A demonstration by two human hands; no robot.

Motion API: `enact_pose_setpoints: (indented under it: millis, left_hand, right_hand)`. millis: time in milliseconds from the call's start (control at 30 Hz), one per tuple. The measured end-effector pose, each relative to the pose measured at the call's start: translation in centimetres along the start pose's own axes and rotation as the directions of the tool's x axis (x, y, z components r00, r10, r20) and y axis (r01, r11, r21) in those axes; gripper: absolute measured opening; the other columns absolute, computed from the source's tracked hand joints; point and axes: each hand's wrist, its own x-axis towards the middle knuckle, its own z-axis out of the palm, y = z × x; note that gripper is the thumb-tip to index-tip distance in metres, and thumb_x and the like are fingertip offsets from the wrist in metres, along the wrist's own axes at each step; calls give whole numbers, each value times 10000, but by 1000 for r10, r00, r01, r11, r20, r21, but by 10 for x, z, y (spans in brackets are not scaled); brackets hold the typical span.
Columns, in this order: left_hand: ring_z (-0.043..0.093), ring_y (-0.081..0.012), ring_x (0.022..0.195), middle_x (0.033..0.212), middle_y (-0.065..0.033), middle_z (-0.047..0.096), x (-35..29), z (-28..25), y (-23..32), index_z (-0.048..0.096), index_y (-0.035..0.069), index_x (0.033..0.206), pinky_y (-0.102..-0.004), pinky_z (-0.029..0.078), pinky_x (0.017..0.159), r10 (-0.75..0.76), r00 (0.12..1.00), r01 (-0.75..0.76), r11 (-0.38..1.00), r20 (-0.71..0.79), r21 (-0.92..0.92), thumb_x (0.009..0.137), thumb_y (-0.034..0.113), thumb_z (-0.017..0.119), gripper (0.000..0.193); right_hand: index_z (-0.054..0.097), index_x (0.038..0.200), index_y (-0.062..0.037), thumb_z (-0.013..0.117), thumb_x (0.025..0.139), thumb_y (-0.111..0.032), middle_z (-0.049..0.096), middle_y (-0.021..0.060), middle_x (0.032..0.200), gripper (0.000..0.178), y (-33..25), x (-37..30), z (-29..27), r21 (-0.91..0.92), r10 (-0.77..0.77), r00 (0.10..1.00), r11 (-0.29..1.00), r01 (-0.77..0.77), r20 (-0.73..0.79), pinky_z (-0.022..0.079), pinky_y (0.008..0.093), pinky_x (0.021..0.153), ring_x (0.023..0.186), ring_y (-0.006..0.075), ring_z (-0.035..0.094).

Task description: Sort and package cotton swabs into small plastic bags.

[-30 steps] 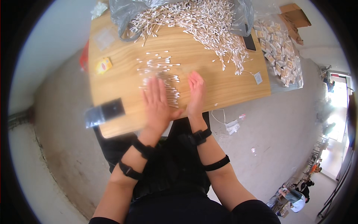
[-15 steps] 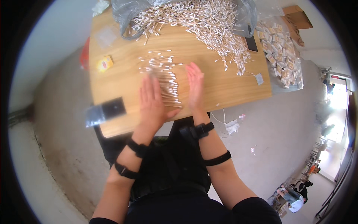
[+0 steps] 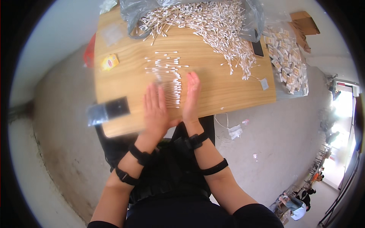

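Observation:
Cotton swabs (image 3: 173, 85) lie side by side in a column on the wooden table (image 3: 228, 95), most of them crosswise, with their right-hand tips roughly lined up. My left hand (image 3: 155, 112) rests flat with its fingers stretched out, against the left and near side of the column, hiding some of the sticks' left ends. On the other side, my right hand (image 3: 192, 98) stands on edge with straight fingers, beside the right-hand tips. Neither hand grips anything. Toward the far end of the column a few swabs lie looser and stick out unevenly.
A big heap of loose swabs (image 3: 213, 30) spills from a grey plastic bag (image 3: 131, 19) at the back. By it lies a phone (image 3: 257, 48). A clear bag of small packs (image 3: 287, 62) is at the right, a yellow packet (image 3: 110, 62) and a dark pouch (image 3: 116, 108) at the left.
My right hand has shifted left and nearer to me, closer to the swab tips. My left hand has slid slightly toward me. The nearest swabs' tips now line up more evenly.

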Motion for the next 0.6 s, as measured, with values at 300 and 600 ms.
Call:
enact_pose_setpoints:
  millis: [300,600]
  left_hand:
    - [165,-417,1421,1524,-278,152,13,25,-7,224,13,1472,-483,174,1143,102,983,-82,988,-154,128,579,402,829,1146]
    - [151,-342,1444,1547,-208,168,17,-11,9,234,4,1470,-511,133,1146,71,990,-85,990,124,110,517,517,817,1229]
  right_hand:
    - [312,1401,17,325,1003,-367,373,165,1401,553,1,-1,19,-76,4,989,997,8,145,270,378,1087,1305,262,367]
    - [260,1421,31,252,1017,-435,330,221,1425,617,18,6,-7,183,30,1000,983,-30,2,131,373,1179,1389,251,260]
